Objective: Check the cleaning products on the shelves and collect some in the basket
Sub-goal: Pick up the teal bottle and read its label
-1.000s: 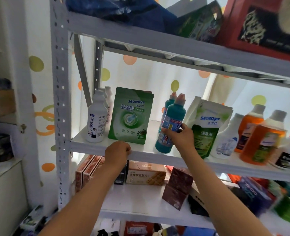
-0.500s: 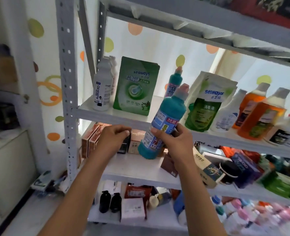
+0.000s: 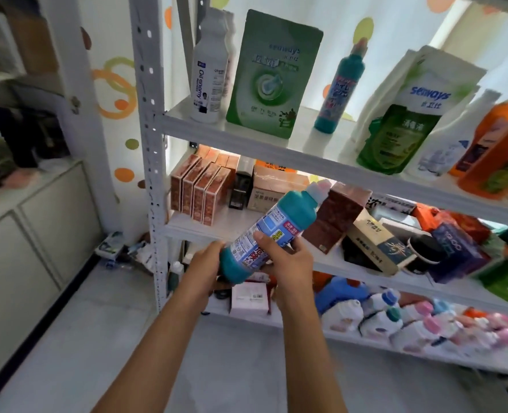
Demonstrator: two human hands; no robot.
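- A white cabinet is standing far to the left of the shelf rack, with some litter lying on the floor between the two.
- A white "Oil enemy" bottle is standing upright at the left end of the rack's upper shelf, and a green pouch is leaning just to its right.
- Brown cartons are standing in a row at the left end of the rack's middle shelf.
- The left hand is cupping the base of the teal bottle from below, its fingers curling under the bottom.
- The teal bottle is being held in the air in front of the rack's middle shelf, tilting with its pale cap up and to the right.
- The right hand is gripping the bottle's labelled body, thumb lying across the label and fingers wrapping behind.
- A second teal bottle is standing upright on the rack's upper shelf, right of the green pouch.
- A white and green pouch is leaning further right on that shelf, and an orange bottle is standing at the rack's right edge.
- Many small bottles are lying blurred on the rack's lowest shelf; the basket is not showing.
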